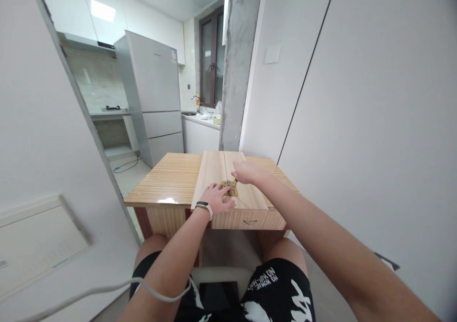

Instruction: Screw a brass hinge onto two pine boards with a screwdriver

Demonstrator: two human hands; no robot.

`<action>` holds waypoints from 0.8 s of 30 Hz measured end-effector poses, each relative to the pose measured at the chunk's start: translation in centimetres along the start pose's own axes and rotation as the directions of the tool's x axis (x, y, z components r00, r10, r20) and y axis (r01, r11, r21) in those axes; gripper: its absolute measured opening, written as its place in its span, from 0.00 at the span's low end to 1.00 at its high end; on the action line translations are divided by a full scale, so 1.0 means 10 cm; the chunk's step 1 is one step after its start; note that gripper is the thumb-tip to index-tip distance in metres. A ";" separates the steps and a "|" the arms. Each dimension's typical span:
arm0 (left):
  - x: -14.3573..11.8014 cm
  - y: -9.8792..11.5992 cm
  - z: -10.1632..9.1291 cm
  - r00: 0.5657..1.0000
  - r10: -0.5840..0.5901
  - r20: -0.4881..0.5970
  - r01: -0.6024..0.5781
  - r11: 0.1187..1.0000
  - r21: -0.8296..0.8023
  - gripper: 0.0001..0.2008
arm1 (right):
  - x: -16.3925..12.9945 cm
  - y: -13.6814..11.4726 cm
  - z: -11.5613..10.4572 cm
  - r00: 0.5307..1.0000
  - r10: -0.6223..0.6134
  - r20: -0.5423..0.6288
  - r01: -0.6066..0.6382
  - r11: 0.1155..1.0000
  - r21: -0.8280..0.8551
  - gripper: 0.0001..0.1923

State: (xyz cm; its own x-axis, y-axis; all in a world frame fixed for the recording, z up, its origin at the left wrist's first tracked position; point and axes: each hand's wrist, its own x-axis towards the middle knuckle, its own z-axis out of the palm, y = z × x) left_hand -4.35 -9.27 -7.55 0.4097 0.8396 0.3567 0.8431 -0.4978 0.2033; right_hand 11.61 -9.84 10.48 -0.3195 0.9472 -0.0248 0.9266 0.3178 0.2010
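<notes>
Brass hinge (230,187) lies over the seam of two boards (214,169) on the wooden table (171,179). Left hand (217,199) presses flat and open beside it; right hand (246,172) is pinched on a small tool at the hinge, so fastening seems underway and needs steady boards.

Both arms reach forward: left hand (216,197) lies flat, fingers spread, a band at its wrist; right hand (246,171) pinches, knuckles up.

black shorts (274,293), white print "NO HIP-HOP NO MONEY", seen upside down
</notes>
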 end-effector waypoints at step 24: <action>0.00 -0.03 0.05 1.000 0.010 -0.008 -0.010 1.000 -0.003 0.36 | 0.08 0.10 -0.06 0.999 -0.019 -0.045 0.016 0.997 -0.071 0.21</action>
State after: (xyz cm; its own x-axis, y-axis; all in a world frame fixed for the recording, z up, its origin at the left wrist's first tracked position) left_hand -4.43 -9.05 -8.07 0.4152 0.8331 0.3655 0.8379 -0.5067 0.2029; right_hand 12.16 -8.77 11.23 -0.3459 0.9382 0.0150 0.9049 0.3293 0.2697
